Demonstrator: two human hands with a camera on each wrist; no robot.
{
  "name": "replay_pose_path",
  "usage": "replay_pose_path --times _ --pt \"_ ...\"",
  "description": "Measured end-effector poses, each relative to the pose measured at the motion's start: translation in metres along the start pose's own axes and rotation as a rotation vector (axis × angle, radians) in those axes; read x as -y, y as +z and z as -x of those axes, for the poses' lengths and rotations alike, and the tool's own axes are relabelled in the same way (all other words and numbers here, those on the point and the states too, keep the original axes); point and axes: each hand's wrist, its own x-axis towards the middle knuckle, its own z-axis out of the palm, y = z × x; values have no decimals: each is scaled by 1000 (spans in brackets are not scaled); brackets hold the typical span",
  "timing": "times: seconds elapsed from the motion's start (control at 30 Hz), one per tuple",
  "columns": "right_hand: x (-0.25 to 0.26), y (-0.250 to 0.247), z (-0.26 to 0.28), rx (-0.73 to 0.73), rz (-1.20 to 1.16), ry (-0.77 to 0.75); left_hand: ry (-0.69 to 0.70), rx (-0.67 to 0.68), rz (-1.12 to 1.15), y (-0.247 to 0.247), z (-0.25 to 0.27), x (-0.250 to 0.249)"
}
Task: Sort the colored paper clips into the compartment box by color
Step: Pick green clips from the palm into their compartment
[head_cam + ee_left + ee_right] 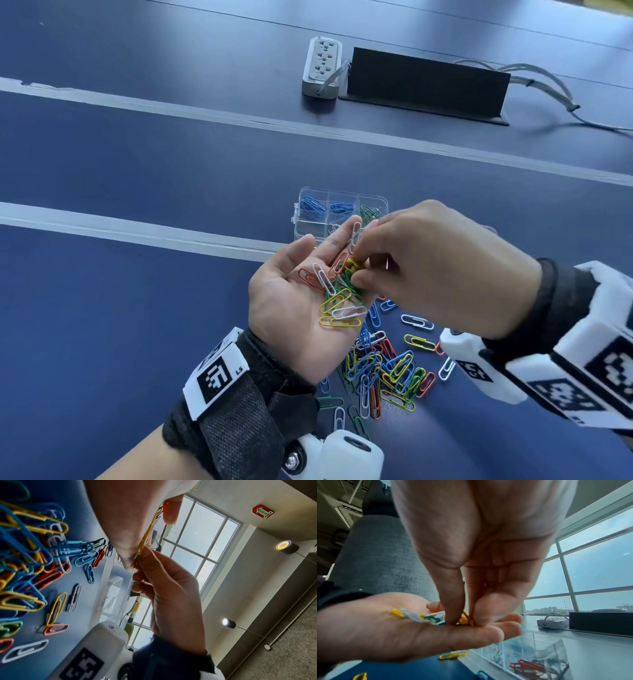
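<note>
My left hand is held palm up above the table, fingers nearly straight, with several paper clips lying on it: red, white, yellow and green. My right hand reaches in from the right, thumb and forefinger pinching a yellow clip near the left fingers. The right wrist view shows that pinch pressed against the left palm. Beyond the hands stands the clear compartment box, partly hidden, with blue clips in two far cells and green clips in a third. Red clips lie in a near cell.
A loose pile of mixed clips lies on the blue table under and to the right of my hands. Far back are a white power strip, a long black box and cables. White tape lines cross the table.
</note>
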Motion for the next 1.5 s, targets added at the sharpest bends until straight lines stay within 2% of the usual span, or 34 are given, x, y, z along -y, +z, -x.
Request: replay_pose_path --times 0.1,0.3,0.37,0.47,0.6,0.77,0.87,0.97,1.1,1.3,1.5 --pt "-1 -4 0 -38 -64 42 11 -7 -4 2 1 0" --pt "-2 -12 3 -64 -126 -18 8 -7 -79 2 2 -1" --pt "2 -18 4 -28 -168 -75 3 2 -86 1 2 -1" --pt "9 -19 3 115 -127 -202 3 11 -94 1 1 -1" --pt "13 -14 0 111 -43 -285 -30 -6 -20 -2 2 -4" --pt "15 -13 -1 141 -10 -252 -72 173 25 -8 5 -4" --pt "15 -10 -3 139 2 -238 -78 156 -33 -10 2 -7" --pt "14 -14 -3 109 -57 -209 -60 13 -21 -8 -1 -6" --pt "21 -24 8 65 -90 -218 2 21 -30 1 0 -4" --pt "35 -16 12 140 43 -125 -35 84 -6 5 5 -5" --pt "36 -10 4 223 126 -134 -40 87 -66 6 7 -5"
